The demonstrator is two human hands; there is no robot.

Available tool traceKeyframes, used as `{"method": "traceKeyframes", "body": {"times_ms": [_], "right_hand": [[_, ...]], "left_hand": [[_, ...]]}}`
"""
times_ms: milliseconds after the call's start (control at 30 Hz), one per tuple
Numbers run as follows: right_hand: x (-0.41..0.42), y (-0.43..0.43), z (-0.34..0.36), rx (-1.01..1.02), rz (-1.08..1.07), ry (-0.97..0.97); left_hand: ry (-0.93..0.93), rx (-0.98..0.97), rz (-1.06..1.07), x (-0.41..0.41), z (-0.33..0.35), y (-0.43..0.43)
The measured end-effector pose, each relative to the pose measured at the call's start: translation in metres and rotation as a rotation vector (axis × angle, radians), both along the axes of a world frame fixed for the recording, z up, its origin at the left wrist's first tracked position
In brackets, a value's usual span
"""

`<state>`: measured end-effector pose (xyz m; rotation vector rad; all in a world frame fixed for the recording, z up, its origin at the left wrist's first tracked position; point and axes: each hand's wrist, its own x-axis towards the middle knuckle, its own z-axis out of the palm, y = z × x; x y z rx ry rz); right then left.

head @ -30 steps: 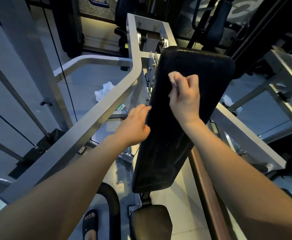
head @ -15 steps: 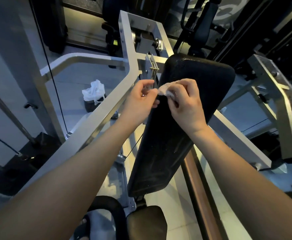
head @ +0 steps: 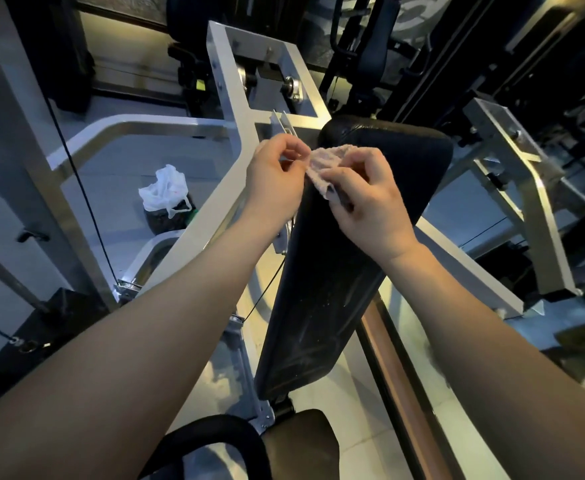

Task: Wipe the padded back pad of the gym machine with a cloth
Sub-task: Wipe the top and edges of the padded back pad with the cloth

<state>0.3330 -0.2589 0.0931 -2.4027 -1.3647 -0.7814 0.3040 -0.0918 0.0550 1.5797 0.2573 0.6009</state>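
Stopped wiping; now pinching the cloth (head: 322, 164) with left grip (head: 277, 178) and right grip (head: 370, 206), at the upper left edge of the back pad (head: 318, 289). Likely refolding for a fresh face before more strokes.

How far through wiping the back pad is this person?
Done: the upper back pad looks dark and clean. In hand: left hand and right hand both pinch the cloth at its top-left edge, apparently refolding it. Left: pale streaks cover the lower half.
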Motion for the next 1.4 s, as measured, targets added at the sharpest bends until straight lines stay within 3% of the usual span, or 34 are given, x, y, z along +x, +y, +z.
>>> {"method": "traceKeyframes", "body": {"times_ms": [167,300,400,567,800,1000,1067,1133,1233,1300,1400], "right_hand": [[-0.005,-0.014,0.0,-0.086,0.021,0.074],[-0.006,-0.016,0.017,0.102,0.035,0.374],[0.003,-0.013,0.018,0.213,-0.14,0.284],[0.021,-0.011,-0.001,0.03,-0.392,0.321],[0.032,-0.003,-0.012,0.066,-0.419,0.314],[0.031,0.003,-0.024,0.113,-0.41,0.294],[0.032,0.004,-0.026,0.12,-0.414,0.281],[0.032,0.003,-0.027,0.111,-0.417,0.289],[0.032,-0.002,-0.025,0.092,-0.401,0.309],[0.032,-0.005,-0.023,0.084,-0.388,0.324],[0.031,-0.009,-0.02,0.073,-0.356,0.364]], "left_hand": [[0.026,0.062,-0.06,-0.012,-0.009,-0.004],[0.039,0.187,-0.104,-0.023,-0.003,-0.025],[0.032,0.224,-0.034,-0.016,0.002,-0.038],[-0.098,0.172,0.068,-0.002,0.006,-0.025],[-0.251,0.311,0.048,0.016,0.009,-0.018],[0.11,0.241,-0.067,-0.014,-0.07,-0.015],[0.152,0.247,-0.124,-0.026,-0.084,-0.017],[0.127,0.208,-0.118,-0.02,-0.073,-0.012],[-0.063,0.106,-0.064,-0.001,-0.027,-0.006],[-0.167,0.142,-0.042,0.008,-0.009,-0.007],[-0.081,0.199,-0.038,-0.001,-0.02,-0.012]]}}
